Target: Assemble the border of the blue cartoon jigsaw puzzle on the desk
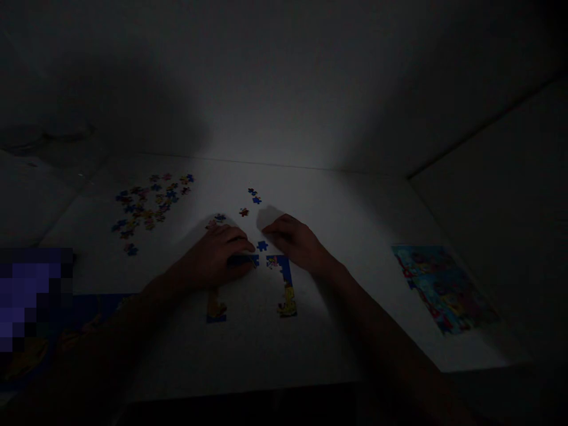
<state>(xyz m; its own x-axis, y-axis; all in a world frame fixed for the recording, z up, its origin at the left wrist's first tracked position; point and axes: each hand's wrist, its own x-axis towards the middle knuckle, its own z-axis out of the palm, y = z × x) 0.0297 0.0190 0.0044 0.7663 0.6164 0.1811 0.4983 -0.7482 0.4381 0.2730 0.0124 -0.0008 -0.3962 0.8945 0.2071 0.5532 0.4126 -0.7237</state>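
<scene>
Dim light covers a white table with a partly joined jigsaw puzzle. Its right section (287, 290) has a blue edge and a yellow figure; the left section (216, 310) runs partly under my left hand (222, 251). That hand lies low over the top left corner, fingers stretched, thumb and index apart at the blue top edge (252, 259). My right hand (295, 239) is closed above the right section, fingertips together; anything between them is hidden. A loose blue puzzle piece (262, 245) lies between the hands, just above the gap in the top edge.
Many loose puzzle pieces (142, 207) are spread at the left. A few pieces (244, 212) lie beyond my hands. A colourful picture sheet or puzzle (444, 290) lies at the right. A blue printed box or sheet (93, 307) is at the lower left, partly behind my forearm.
</scene>
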